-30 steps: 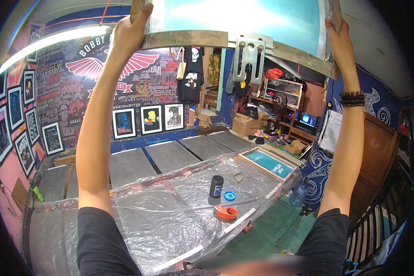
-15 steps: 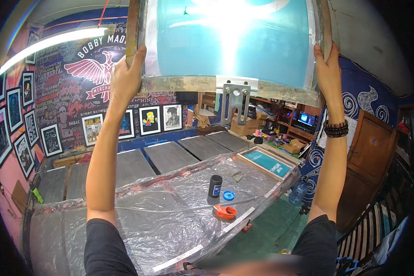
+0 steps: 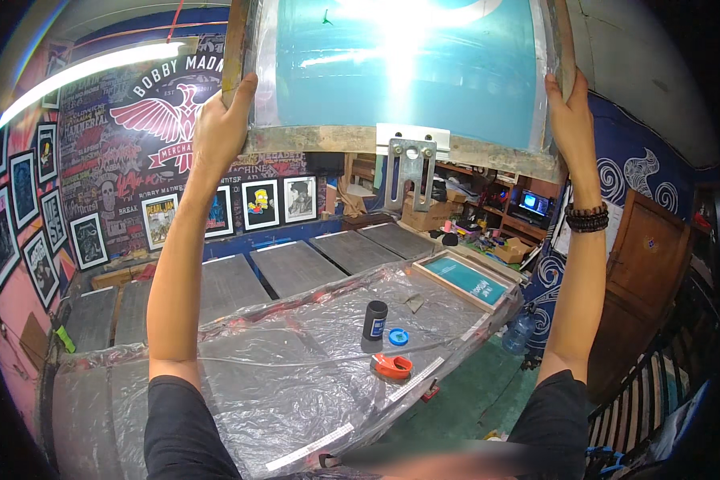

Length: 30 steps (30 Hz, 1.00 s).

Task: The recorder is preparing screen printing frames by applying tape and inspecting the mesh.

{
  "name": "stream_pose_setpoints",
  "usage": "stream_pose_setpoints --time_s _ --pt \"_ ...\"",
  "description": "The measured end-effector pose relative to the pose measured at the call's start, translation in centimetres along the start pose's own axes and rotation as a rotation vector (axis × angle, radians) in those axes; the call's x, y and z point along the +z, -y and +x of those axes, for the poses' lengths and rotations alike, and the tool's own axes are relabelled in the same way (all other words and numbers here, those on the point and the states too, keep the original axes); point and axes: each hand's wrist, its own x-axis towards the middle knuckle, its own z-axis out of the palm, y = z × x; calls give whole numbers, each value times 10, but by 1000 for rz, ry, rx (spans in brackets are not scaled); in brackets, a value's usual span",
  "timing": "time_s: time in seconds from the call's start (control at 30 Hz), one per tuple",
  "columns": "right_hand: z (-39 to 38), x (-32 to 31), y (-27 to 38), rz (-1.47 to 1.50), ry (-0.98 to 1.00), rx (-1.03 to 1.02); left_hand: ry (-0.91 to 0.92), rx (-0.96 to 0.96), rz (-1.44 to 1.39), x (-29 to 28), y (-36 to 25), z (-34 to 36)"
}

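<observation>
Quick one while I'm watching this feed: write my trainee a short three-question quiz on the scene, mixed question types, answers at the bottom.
1. True or false: the left hand and the right hand grip opposite sides of the held-up frame.

2. What is attached to that frame's lower edge?
A) an orange object
B) a metal bracket
C) a cardboard box

3. Fill in the colour: on the plastic-covered table, a black container stands near a ____ round lid.

Key: 1. True. 2. B. 3. Blue.
</observation>
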Motion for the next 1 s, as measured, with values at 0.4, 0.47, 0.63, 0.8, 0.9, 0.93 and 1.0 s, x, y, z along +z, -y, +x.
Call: stream_pose_setpoints --time_s 0.4,0.47,0.63,0.8,0.9,0.93,1.0 --pt "-7 4 -5 -45 -8 32 -1 32 -46 17 12 0" --pt "-9 4 -6 -39 -14 21 -1 21 -67 18 13 -2" --pt "-11 3 -4 -33 -9 17 -33 26 -69 20 15 -3" --pt "-14 5 -6 -45 -15 11 2 9 -76 18 20 -4" --pt "-16 7 -5 -48 -18 7 21 -1 -65 17 21 -6" --pt "-17 7 -4 -43 -13 17 18 -3 -69 17 21 -6" --pt "-16 8 -4 -35 -15 8 22 0 -78 17 24 -5"
